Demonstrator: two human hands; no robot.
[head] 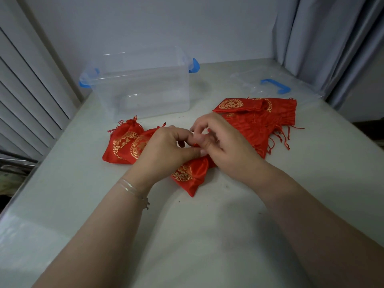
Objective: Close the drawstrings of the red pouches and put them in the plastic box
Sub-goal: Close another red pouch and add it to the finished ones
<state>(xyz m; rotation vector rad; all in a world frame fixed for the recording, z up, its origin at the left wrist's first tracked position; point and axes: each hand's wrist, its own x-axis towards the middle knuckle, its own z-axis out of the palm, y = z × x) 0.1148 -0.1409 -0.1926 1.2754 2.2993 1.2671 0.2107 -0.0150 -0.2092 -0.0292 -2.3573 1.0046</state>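
A red pouch with a gold emblem [190,175] lies on the white table [197,235] in front of me. My left hand [166,150] and my right hand [226,146] meet over its mouth, fingers curled and pinching the pouch's top and cord; the mouth itself is hidden by my fingers. Two closed red pouches [124,144] lie overlapping to the left. A pile of open red pouches [257,121] with loose cords spreads to the right. The clear plastic box [143,88] with blue latches stands behind, with no pouches inside.
The box's clear lid with a blue handle [274,85] lies at the back right. A wall and slatted panel border the left, curtains the right. The table's left edge runs diagonally near the closed pouches.
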